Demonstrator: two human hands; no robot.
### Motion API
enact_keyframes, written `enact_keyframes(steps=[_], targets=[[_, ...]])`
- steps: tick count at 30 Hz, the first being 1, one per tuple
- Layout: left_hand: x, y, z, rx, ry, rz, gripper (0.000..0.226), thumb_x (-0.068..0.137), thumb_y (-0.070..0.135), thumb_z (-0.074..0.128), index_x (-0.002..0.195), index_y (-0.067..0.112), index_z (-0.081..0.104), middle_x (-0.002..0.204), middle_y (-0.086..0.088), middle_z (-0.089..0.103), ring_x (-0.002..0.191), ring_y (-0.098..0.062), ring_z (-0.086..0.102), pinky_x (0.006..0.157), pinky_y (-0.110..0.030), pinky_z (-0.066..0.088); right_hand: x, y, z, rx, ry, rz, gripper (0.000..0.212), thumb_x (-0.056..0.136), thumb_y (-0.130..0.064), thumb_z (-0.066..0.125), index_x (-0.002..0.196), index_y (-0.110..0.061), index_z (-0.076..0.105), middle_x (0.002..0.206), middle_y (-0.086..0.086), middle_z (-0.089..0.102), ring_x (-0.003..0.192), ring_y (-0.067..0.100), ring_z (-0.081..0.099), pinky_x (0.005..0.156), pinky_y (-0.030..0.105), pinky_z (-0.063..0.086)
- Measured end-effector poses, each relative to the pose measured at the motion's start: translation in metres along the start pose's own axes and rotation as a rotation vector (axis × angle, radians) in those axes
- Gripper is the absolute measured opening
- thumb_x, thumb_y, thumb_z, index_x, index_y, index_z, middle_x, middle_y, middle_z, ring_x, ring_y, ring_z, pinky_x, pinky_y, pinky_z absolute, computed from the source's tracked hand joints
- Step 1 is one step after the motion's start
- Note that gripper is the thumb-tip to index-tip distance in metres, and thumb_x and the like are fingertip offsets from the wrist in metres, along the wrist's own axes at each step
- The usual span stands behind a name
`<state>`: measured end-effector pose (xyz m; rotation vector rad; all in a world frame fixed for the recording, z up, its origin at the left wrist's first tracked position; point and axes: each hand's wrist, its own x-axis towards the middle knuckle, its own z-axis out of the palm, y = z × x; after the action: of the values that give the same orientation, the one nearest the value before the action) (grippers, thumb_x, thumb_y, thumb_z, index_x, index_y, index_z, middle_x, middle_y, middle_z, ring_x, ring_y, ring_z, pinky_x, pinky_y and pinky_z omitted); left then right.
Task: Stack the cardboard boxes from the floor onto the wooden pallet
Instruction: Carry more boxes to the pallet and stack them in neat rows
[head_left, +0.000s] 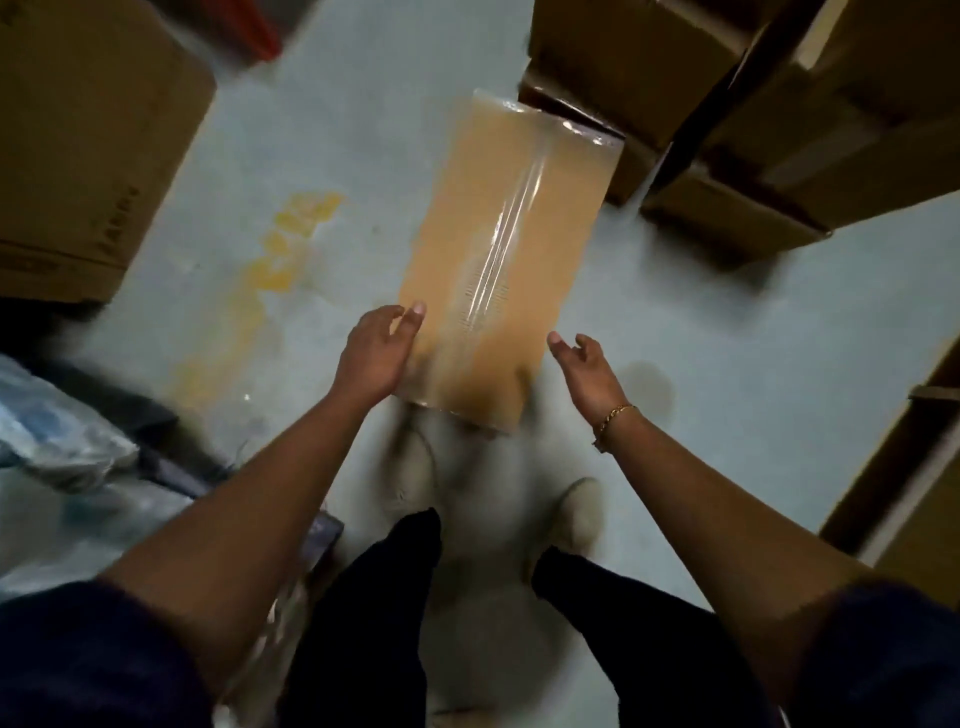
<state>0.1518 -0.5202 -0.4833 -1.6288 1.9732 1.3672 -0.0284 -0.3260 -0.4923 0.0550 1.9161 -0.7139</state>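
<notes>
cardboard box (509, 249): long, flat, glossy film-wrapped | left hand (376, 353): loosely spread against its edge | right hand (587, 371): spread, just beside

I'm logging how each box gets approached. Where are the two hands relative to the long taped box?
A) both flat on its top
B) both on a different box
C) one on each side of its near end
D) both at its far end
C: the left hand is at the left edge and the right hand is just off the right edge of the taped box, at its near end.
</notes>
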Motion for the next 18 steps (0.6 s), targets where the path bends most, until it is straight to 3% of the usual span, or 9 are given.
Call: enact_keyframes(steps=[3,8,11,14,18], targets=[[0.067,-0.031,0.015,0.071,-0.039,-0.031,0.087,0.092,0.076,0.041,0.154,0.014,0.045,0.161,-0.012,0.041,0.148,-0.03,0.037,0.121,-0.044,0.029,0.061,0.019,0.029,0.066,0.051,0.042,0.08,0.098,-0.065,0.05,0.161,-0.021,0.025,0.165,0.004,0.033,0.148,0.027,0.038,0.115,0.039,0.031],[0.155,-0.08,0.05,0.045,-0.05,-0.105,0.092,0.097,0.07,0.049,0.165,0.017,0.019,0.17,-0.011,0.025,0.154,-0.032,0.03,0.123,-0.045,0.025,0.141,0.055,0.066,0.198,0.101,0.092,0.088,0.095,-0.066,0.056,0.162,-0.02,0.023,0.166,0.004,0.032,0.148,0.028,0.038,0.117,0.041,0.032],[0.184,-0.095,0.063,-0.016,-0.067,-0.14,0.093,0.091,0.079,0.049,0.163,0.024,0.028,0.163,-0.008,0.04,0.145,-0.034,0.043,0.117,-0.048,0.035,0.172,0.074,0.081,0.269,0.093,0.067,0.086,0.088,-0.07,0.063,0.156,-0.025,0.036,0.152,0.001,0.052,0.134,0.027,0.054,0.112,0.042,0.044],[0.196,-0.104,0.074,-0.084,-0.086,-0.095,0.078,0.09,0.079,0.052,0.146,0.026,0.053,0.137,-0.005,0.064,0.115,-0.027,0.062,0.097,-0.04,0.046,0.189,0.084,0.092,0.375,0.121,0.041,0.075,0.087,-0.066,0.068,0.148,-0.031,0.046,0.134,-0.006,0.063,0.118,0.02,0.063,0.103,0.039,0.051],[0.199,-0.109,0.08,-0.134,-0.071,-0.063,0.069,0.087,0.075,0.06,0.137,0.027,0.06,0.115,0.002,0.066,0.094,-0.013,0.064,0.087,-0.037,0.047,0.194,0.089,0.102,0.475,0.143,0.025,0.075,0.085,-0.066,0.07,0.149,-0.034,0.045,0.132,-0.007,0.064,0.116,0.02,0.063,0.103,0.043,0.053]])
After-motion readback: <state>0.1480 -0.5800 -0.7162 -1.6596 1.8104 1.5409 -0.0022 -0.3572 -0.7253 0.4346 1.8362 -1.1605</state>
